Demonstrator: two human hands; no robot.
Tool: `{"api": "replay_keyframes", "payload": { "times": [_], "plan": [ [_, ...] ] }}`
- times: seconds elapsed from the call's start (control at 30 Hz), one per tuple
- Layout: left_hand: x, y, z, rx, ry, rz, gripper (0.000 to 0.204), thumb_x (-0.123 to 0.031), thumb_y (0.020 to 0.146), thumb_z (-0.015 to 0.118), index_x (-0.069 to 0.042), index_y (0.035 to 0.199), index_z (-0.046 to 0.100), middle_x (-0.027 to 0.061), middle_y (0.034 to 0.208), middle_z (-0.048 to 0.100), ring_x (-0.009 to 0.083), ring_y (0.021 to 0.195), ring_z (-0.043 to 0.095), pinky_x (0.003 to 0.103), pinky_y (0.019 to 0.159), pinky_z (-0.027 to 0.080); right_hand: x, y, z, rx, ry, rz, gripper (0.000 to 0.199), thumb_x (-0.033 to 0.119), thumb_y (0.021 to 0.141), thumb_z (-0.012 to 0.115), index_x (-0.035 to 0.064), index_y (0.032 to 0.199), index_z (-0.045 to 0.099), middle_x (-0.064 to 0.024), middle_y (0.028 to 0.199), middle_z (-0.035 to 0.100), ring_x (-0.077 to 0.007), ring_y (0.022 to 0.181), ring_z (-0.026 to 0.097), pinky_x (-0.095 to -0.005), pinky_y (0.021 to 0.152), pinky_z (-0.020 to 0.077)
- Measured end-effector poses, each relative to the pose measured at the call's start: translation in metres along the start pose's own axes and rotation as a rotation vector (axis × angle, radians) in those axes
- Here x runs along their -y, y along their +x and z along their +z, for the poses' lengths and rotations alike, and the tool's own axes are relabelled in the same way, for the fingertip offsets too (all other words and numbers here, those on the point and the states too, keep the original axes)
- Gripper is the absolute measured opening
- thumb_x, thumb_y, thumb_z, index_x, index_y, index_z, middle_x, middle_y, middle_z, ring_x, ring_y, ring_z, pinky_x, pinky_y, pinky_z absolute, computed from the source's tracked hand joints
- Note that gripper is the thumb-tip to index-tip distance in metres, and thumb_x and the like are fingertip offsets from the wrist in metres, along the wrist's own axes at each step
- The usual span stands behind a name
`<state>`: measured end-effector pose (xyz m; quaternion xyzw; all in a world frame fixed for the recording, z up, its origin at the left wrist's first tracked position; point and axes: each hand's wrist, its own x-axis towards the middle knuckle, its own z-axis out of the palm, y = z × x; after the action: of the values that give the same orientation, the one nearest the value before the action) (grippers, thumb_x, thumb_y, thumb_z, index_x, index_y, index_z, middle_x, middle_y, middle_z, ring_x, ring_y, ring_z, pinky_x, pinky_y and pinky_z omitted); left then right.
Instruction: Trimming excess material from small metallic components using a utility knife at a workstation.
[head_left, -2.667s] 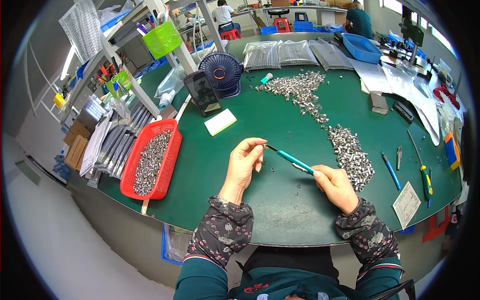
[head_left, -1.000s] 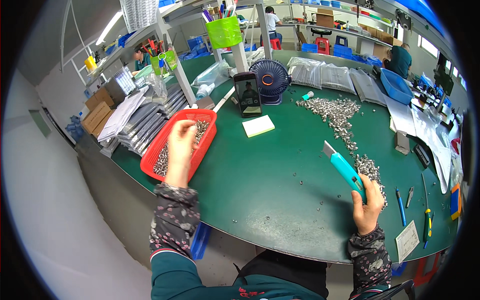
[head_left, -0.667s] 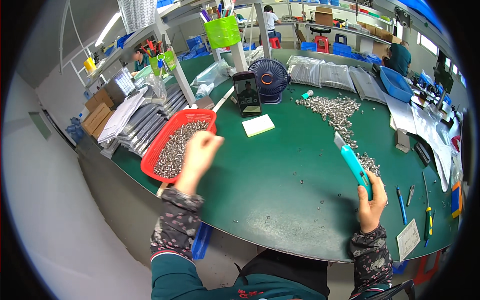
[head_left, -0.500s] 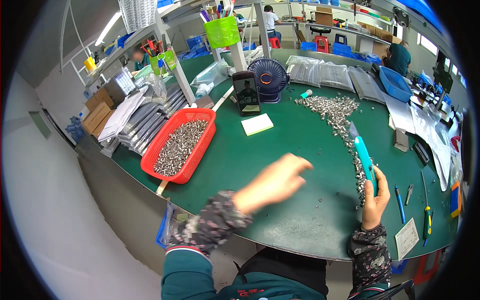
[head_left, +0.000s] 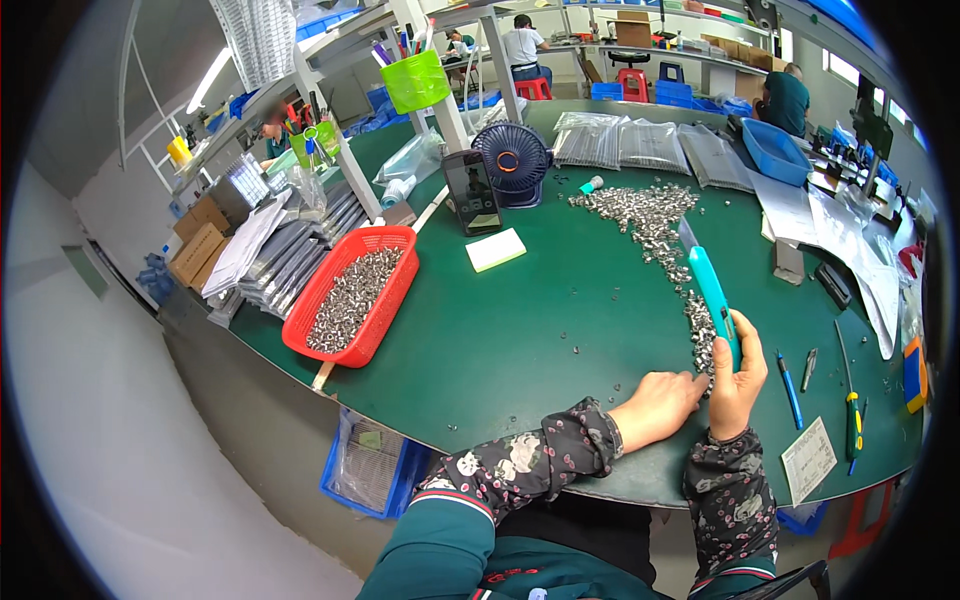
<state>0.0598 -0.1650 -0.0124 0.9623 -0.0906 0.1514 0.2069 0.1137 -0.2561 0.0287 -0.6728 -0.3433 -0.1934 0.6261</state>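
My right hand [head_left: 738,385] is wrapped round a teal utility knife [head_left: 711,300], which points up and away with its blade end at the far tip. Close beside it, my left hand [head_left: 658,410] has its fingers bent together at the near end of a trail of small metal ring-like parts [head_left: 699,325]. Whatever those fingertips pinch is hidden. The trail widens into a larger heap [head_left: 655,215] toward the back. At the left stands a red plastic basket [head_left: 408,270] full of similar small metal parts.
A phone [head_left: 472,192] leans before a dark blue fan [head_left: 512,165], near a white notepad [head_left: 496,250]. Right of my hands lie a blue pen [head_left: 789,390], a screwdriver [head_left: 854,425] and a paper slip [head_left: 809,460]. A blue tray [head_left: 775,152] sits at the back right.
My left hand has swept right from the middle of the table to the trail of metal parts beside my right hand. The utility knife stays in my right hand. The view has shifted slightly.
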Motion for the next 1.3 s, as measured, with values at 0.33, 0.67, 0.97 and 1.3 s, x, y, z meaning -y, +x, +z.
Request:
{"api": "replay_keyframes", "payload": {
  "times": [0.33,0.67,0.97,1.3],
  "plan": [
    [0.000,0.005,0.003,-0.041,-0.099,0.012,0.014,-0.012,0.075,0.051,-0.002,0.084,0.047,0.0145,0.074,0.054,0.0320,0.069,0.056,0.042,0.056,0.044,-0.003,0.001,-0.001,0.017,-0.006,0.005,0.029,0.010,0.081,0.052,-0.0041,0.106,0.050,-0.0080,0.096,0.055,-0.0140,0.087,0.050,-0.0245,0.078,0.0383],
    [0.043,-0.034,-0.084,-0.277,-0.912,-0.292,0.018,-0.010,0.080,0.052,-0.001,0.096,0.052,0.0042,0.081,0.058,0.0079,0.064,0.052,0.022,0.058,0.043,0.006,-0.005,0.005,0.154,-0.082,0.041,0.028,0.015,0.077,0.056,-0.0006,0.100,0.053,-0.0136,0.088,0.056,-0.0228,0.078,0.055,-0.0303,0.071,0.0417],
    [0.117,-0.079,-0.099,-0.570,-1.628,-0.447,0.012,-0.015,0.086,0.049,-0.006,0.094,0.051,0.0023,0.079,0.049,0.0035,0.052,0.035,0.014,0.038,0.027,0.013,-0.010,0.022,0.413,-0.242,-0.250,0.029,0.012,0.067,0.063,0.0035,0.094,0.056,-0.0099,0.063,0.047,-0.0253,0.052,0.048,-0.0325,0.047,0.0378],
    [0.115,-0.074,-0.096,-0.470,-1.701,-0.452,0.014,-0.013,0.087,0.048,-0.004,0.095,0.052,0.0007,0.077,0.047,0.0031,0.053,0.036,0.014,0.039,0.028,0.007,-0.012,0.025,0.536,-0.197,-0.153,0.027,0.017,0.071,0.062,0.0054,0.095,0.057,-0.0097,0.064,0.049,-0.0250,0.053,0.050,-0.0329,0.048,0.0397]
  ]
}}
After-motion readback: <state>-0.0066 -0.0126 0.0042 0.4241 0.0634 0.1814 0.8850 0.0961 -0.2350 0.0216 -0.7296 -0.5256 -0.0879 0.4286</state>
